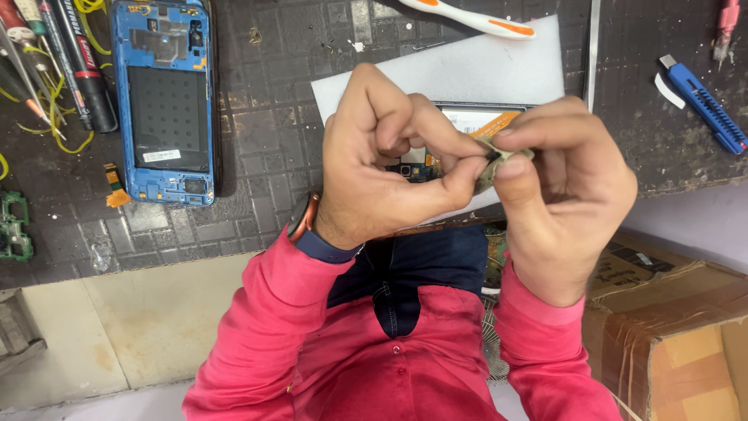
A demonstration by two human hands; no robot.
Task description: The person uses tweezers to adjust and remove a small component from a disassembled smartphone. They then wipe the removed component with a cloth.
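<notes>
My left hand (389, 156), with a watch on its wrist, and my right hand (561, 195) meet over the bench edge. Both pinch a small crumpled greyish piece (499, 158) between thumbs and forefingers. Under the hands lies an opened phone (467, 121) with an orange ribbon strip, resting on a white foam sheet (467, 74). My hands hide most of the phone.
A blue phone frame (164, 101) lies at the left on the dark gridded mat (265, 132). Markers and yellow wires (62, 70) sit far left, with a green part (12, 226) below them. A blue utility knife (705, 105) is at the right, a white-and-orange tool (467, 17) at the top, a cardboard box (670, 327) lower right.
</notes>
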